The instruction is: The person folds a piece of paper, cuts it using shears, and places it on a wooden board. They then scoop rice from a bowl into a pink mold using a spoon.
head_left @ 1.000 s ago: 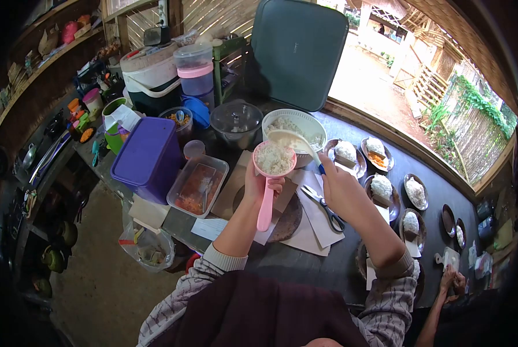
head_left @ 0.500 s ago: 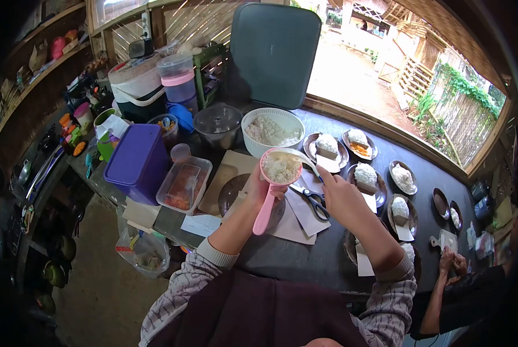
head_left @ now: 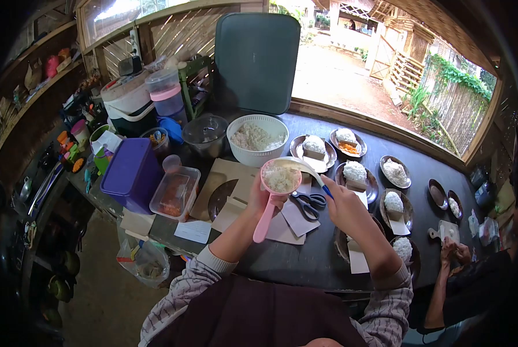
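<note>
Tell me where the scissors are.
The scissors lie on paper sheets mid-table in the head view, between the pink scoop in the left hand and the right hand.

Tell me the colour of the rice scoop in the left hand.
The scoop is pink, cup and handle alike; the head view shows it best.

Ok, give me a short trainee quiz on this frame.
1. True or false: the left hand grips the pink plastic scoop filled with white rice.
2. The black-handled metal scissors lie: A on pale paper sheets; B on a plate; C on the floor.
3. What does the right hand hold over the scoop?
Key: 1 true; 2 A; 3 a white flat paddle.
</note>
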Tool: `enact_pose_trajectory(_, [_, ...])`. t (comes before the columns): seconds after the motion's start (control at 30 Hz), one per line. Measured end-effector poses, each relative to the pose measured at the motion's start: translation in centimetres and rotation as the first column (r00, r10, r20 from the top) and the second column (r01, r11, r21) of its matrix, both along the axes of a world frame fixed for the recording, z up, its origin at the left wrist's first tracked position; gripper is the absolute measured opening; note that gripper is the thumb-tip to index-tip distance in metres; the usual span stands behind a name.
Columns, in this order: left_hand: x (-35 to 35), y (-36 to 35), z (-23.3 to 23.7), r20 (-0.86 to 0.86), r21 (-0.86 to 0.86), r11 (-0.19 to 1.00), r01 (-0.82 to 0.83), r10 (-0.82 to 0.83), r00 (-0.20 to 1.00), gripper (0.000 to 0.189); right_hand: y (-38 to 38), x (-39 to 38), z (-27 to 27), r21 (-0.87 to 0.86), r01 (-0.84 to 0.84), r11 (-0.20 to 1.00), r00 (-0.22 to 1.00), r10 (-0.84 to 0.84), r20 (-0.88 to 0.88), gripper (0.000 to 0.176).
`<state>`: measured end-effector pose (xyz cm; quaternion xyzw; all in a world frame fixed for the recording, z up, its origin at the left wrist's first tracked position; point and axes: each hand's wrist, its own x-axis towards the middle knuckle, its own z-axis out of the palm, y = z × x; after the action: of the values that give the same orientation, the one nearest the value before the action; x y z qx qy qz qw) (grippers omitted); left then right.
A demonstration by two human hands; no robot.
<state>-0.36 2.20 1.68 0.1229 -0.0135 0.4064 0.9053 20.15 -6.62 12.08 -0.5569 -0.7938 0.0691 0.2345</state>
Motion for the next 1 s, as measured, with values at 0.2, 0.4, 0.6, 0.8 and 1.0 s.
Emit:
enact_pose_trajectory(0.2, [0.9,-0.5,-0.7,-0.048,-0.059,0.998,-0.007,0.004,0.999,0.065,0.4,1.7,-1.4,-0.009,-0.013,1.000,1.000,0.013,-0.006,0.044])
enact_pose_trajectory(0.4, [1.1,-0.2,-1.8,-0.021,0.039,0.995,0.096,-0.096,0.995,0.065,0.4,2.3,-2.1,-0.005,-0.037,0.999,0.998,0.036,-0.055,0.044])
enact_pose_trajectory(0.6, [1.2,-0.2,-2.6,-0.015,-0.027,0.990,0.140,-0.140,0.990,0.064,0.4,2.8,-2.7,-0.037,-0.022,0.999,0.998,0.020,-0.059,0.042])
enact_pose_trajectory(0.8, [1.1,-0.4,-2.4,0.010,-0.030,0.989,0.142,-0.142,0.990,0.067,0.0,2.7,-2.2,-0.088,0.030,0.996,0.998,-0.034,-0.044,0.040])
enact_pose_trajectory(1.0, [0.8,-0.8,-1.8,-0.032,-0.042,0.994,0.099,-0.100,0.994,0.065,-0.3,3.2,-1.0,-0.090,0.033,0.995,0.994,-0.042,-0.100,0.045])
